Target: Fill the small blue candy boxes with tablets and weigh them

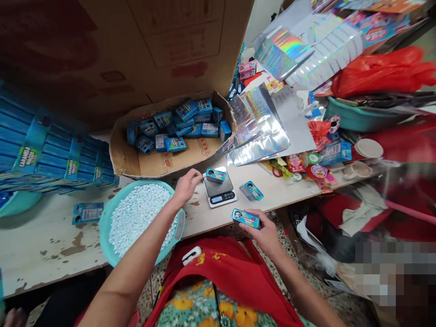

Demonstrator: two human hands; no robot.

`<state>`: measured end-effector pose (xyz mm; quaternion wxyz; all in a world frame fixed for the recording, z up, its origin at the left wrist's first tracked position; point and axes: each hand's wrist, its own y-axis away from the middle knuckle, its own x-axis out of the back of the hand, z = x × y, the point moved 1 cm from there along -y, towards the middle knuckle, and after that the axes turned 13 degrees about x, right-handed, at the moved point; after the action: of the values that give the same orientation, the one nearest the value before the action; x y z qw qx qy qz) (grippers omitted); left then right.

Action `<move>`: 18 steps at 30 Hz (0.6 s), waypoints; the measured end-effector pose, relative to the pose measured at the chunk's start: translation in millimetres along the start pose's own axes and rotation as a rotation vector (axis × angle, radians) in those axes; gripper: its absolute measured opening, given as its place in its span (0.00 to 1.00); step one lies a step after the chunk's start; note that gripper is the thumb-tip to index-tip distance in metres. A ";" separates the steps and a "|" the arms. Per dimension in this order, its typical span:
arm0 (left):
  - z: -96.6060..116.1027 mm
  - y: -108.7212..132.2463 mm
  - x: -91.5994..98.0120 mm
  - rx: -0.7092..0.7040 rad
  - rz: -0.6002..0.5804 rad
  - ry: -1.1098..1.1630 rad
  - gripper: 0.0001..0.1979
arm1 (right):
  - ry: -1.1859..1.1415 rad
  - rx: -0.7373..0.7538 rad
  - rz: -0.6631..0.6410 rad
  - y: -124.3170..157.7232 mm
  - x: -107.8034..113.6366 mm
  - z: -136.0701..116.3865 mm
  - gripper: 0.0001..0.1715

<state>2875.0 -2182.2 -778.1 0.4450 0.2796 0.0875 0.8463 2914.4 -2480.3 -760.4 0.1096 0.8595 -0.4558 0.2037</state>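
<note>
My left hand [186, 184] hovers just left of a small digital scale [220, 190], fingers curled together in a pinch; what they hold, if anything, is too small to see. A small blue box [215, 175] sits on the scale. My right hand [264, 229] holds a second small blue box [245, 217] at the table's front edge. A third blue box [251, 190] lies on the table right of the scale. A teal basin [108, 218] full of small white candies [138, 215] stands by my left forearm.
An open cardboard tray [150, 161] with several blue boxes lies behind the scale. Stacks of flat blue cartons [51, 154] fill the left. Holographic foil bags [262, 122], a red plastic bag [381, 68], tape rolls and clutter crowd the right. A large cardboard box [136, 45] stands behind.
</note>
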 end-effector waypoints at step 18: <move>-72.8 132.6 182.1 0.182 0.696 -0.262 0.15 | 0.046 0.122 0.188 -120.0 -106.8 17.4 0.33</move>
<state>2660.0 -2106.9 -713.8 0.1118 0.4368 0.0045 0.8926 2964.6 -2340.7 -824.4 0.0481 0.8132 -0.5185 0.2600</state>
